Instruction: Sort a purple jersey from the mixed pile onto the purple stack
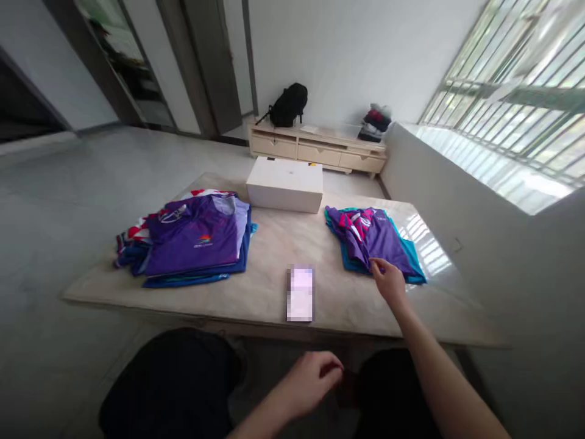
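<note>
At the right of the table, my right hand [389, 281] pinches the near edge of a purple shirt [384, 239] with pink and white patterning. The shirt lies on a teal garment [414, 259], partly rumpled at its left side. My left hand [313, 381] hangs over my lap, in front of the table edge, with fingers curled toward the thumb. Nothing shows in it. On the left side of the table rests a pile of shirts [194, 244], a purple one with an orange and green logo on top. Between the two groups of clothing lies a pixelated phone-like rectangle [300, 294].
A closed white box [286, 183] stands at the back of the marble-like table [269, 250]. Beyond it, a low cabinet [320, 149] carries a black backpack [289, 105] and a stack of clothes [375, 122]. A barred window [507, 91] is at the right.
</note>
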The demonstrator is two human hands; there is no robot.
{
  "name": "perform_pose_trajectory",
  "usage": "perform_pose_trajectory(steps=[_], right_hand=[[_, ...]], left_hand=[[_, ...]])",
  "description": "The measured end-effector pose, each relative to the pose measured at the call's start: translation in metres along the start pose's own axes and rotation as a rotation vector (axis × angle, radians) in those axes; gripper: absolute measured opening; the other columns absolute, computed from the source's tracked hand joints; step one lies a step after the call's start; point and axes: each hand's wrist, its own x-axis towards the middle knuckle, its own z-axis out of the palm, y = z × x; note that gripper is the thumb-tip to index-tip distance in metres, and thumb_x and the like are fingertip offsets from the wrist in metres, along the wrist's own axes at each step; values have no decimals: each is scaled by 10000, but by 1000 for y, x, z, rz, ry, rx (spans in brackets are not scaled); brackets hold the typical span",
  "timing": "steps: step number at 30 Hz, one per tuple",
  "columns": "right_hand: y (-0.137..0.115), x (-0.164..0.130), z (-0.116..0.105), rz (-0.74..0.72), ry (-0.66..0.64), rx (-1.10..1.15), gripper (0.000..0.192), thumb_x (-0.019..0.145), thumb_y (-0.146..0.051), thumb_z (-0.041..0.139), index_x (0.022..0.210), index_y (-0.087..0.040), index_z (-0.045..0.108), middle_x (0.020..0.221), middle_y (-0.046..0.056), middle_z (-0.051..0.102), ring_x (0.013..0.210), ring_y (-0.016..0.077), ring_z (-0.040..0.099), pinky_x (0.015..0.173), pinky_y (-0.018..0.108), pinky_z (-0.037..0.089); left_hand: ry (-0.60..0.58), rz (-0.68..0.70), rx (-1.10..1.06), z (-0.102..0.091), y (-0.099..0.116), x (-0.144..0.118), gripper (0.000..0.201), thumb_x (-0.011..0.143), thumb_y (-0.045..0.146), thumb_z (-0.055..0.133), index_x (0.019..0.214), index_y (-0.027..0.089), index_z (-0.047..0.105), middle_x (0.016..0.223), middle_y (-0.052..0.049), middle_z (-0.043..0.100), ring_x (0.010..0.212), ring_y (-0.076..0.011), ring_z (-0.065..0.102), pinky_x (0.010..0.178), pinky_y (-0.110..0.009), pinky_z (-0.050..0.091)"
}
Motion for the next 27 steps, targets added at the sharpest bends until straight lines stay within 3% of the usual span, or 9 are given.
perform_pose_trajectory(steps=[3, 5, 7, 10, 13, 15, 19, 27], right_hand=[[-3, -22, 2, -5, -44, 59, 536, 877, -519, 486, 1035, -124, 813, 759, 109, 773, 709, 260, 680, 671, 320, 441], [-5, -31, 5, -6, -69, 90, 516, 875, -515, 493, 1012, -136, 814, 706, 87, 758, 651, 240, 659, 634, 310, 429], [-6, -32, 8, -3, -87, 112, 490, 869, -495, 498, 1012, -146, 812, 683, 72, 750, 616, 226, 643, 607, 303, 414], [-4, -26, 15, 11, -106, 138, 462, 853, -452, 499, 1015, -150, 808, 689, 66, 755, 622, 220, 646, 607, 297, 417], [1, -19, 22, 23, -122, 148, 454, 843, -436, 508, 1033, -149, 804, 712, 68, 766, 641, 220, 654, 621, 293, 426], [4, -15, 26, 26, -145, 151, 446, 846, -436, 514, 1042, -159, 804, 719, 62, 768, 630, 214, 650, 610, 288, 424], [7, -11, 32, 22, -202, 156, 438, 863, -453, 516, 1053, -182, 803, 724, 48, 771, 594, 197, 637, 584, 278, 426], [0, -7, 40, -15, -254, 155, 407, 890, -450, 526, 1070, -205, 797, 740, 32, 778, 594, 184, 641, 592, 275, 448]], left_hand=[[103, 13, 49, -51, -5, 3, 286, 971, 390, 575, 1063, 230, 794, 1006, -12, 828, 936, -193, 761, 839, -250, 575], [236, 0, 129, -100, -12, 6, 327, 984, 420, 537, 1081, 215, 774, 1042, -39, 821, 986, -212, 752, 904, -284, 576], [413, -30, 250, -159, -23, 10, 339, 969, 424, 526, 1072, 198, 758, 1056, -78, 808, 999, -251, 740, 916, -341, 585], [735, -92, 473, -246, -43, 12, 265, 929, 358, 587, 1054, 181, 739, 1230, -140, 733, 1229, -322, 633, 1128, -464, 468], [972, -198, 630, -302, -68, 11, 288, 970, 299, 617, 1201, 139, 681, 1416, -169, 610, 1393, -337, 507, 1198, -552, 377], [1035, -298, 691, -319, -84, 12, 311, 987, 300, 651, 1252, 138, 651, 1408, -150, 610, 1348, -326, 548, 1146, -580, 428], [1022, -456, 783, -324, -109, 20, 298, 999, 325, 672, 1245, 157, 661, 1331, -113, 658, 1228, -291, 632, 1053, -539, 517], [977, -567, 908, -325, -112, 21, 297, 1010, 365, 659, 1222, 158, 686, 1243, -103, 709, 1142, -266, 683, 990, -499, 566]])
